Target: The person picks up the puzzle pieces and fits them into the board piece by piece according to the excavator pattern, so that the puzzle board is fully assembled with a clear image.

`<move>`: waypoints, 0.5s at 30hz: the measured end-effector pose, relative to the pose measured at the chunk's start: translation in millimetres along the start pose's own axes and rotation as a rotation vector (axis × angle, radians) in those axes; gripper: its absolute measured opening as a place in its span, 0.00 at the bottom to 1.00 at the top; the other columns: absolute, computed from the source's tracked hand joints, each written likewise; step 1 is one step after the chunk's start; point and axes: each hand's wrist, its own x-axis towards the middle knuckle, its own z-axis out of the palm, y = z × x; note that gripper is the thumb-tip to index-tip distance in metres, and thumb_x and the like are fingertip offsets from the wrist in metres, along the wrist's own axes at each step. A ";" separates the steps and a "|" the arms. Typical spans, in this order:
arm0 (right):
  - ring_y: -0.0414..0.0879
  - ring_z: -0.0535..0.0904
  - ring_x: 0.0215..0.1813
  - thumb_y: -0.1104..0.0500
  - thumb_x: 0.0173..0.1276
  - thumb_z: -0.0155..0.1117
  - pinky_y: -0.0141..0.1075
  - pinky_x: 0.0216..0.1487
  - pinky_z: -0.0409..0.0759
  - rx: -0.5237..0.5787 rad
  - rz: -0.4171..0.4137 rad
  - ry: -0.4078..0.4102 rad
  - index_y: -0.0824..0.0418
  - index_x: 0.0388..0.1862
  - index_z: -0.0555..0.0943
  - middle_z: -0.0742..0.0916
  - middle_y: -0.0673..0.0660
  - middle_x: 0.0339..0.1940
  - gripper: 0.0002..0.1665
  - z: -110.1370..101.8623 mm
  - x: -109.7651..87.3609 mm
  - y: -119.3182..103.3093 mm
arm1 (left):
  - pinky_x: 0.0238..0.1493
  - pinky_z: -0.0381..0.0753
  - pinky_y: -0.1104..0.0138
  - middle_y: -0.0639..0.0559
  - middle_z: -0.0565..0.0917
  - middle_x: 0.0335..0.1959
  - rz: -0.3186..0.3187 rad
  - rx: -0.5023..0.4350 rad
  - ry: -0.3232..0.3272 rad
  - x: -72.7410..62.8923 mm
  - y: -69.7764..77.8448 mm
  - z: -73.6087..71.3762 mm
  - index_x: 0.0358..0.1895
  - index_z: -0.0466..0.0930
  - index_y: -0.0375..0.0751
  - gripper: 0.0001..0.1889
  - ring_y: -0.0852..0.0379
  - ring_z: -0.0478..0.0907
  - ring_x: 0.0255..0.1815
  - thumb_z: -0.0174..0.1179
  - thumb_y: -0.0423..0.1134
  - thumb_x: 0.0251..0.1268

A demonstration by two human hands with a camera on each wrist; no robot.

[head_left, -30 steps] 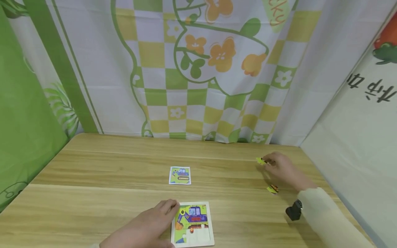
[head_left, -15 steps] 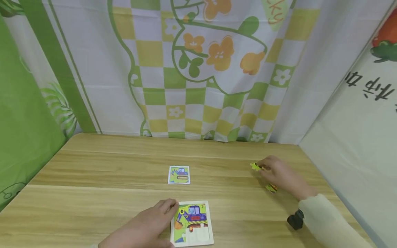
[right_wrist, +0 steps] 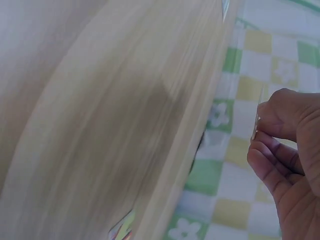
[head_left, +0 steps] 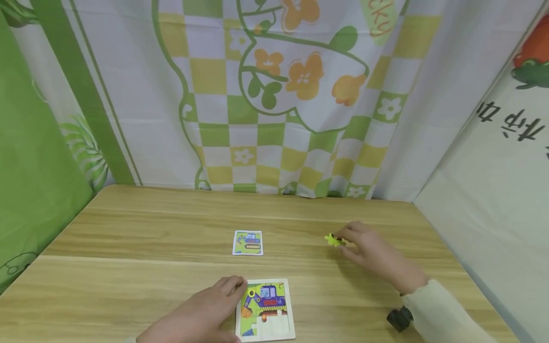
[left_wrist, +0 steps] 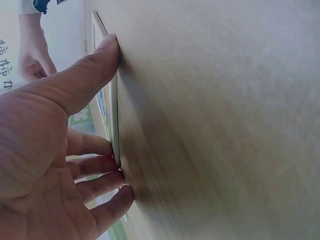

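Observation:
The wooden jigsaw tray (head_left: pixel 293 309) lies near the table's front, partly filled with a picture of a purple excavator. Its lower right part shows bare white backing. My left hand (head_left: pixel 201 309) rests at its left side; in the left wrist view the thumb (left_wrist: pixel 95 70) and fingers (left_wrist: pixel 97 167) touch the tray's edge, spread apart. To the right, my right hand (head_left: pixel 371 255) pinches a yellow-green puzzle piece (head_left: pixel 333 239) between thumb and fingertips, above the table. The right wrist view shows this piece (right_wrist: pixel 258 115) edge-on.
A small picture card (head_left: pixel 248 243) of the excavator lies behind the tray. Another puzzle piece (right_wrist: pixel 122 227) lies on the table in the right wrist view, hidden behind my right hand in the head view. A patterned curtain (head_left: pixel 274 133) hangs along the table's back edge.
My right hand has moved left and slightly toward the front with the puzzle piece, and now covers the other piece in the head view. The left hand and tray have stayed put.

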 end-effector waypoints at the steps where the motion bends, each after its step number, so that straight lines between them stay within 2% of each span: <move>1: 0.50 0.86 0.49 0.64 0.67 0.74 0.41 0.48 0.91 0.001 -0.022 0.011 0.64 0.50 0.87 0.88 0.56 0.47 0.14 1.2 1.5 -3.5 | 0.71 0.81 0.53 0.41 0.67 0.79 -0.005 -0.003 -0.004 -0.4 -0.2 0.1 0.79 0.62 0.30 0.56 0.42 0.68 0.78 0.76 0.61 0.55; 8: 0.42 0.85 0.45 0.66 0.62 0.77 0.30 0.44 0.89 0.015 -0.194 0.092 0.62 0.49 0.87 0.87 0.52 0.45 0.15 11.0 2.6 -27.9 | 0.71 0.81 0.54 0.41 0.67 0.79 -0.016 -0.006 -0.004 -1.5 -1.3 1.4 0.79 0.61 0.30 0.56 0.43 0.67 0.78 0.76 0.61 0.55; 15: 0.39 0.82 0.45 0.66 0.59 0.80 0.24 0.43 0.85 -0.006 -0.285 0.129 0.60 0.48 0.87 0.85 0.49 0.44 0.18 17.7 -4.8 -49.4 | 0.68 0.84 0.58 0.40 0.68 0.77 0.000 0.062 0.020 0.6 0.7 2.5 0.79 0.63 0.30 0.56 0.44 0.70 0.76 0.76 0.62 0.54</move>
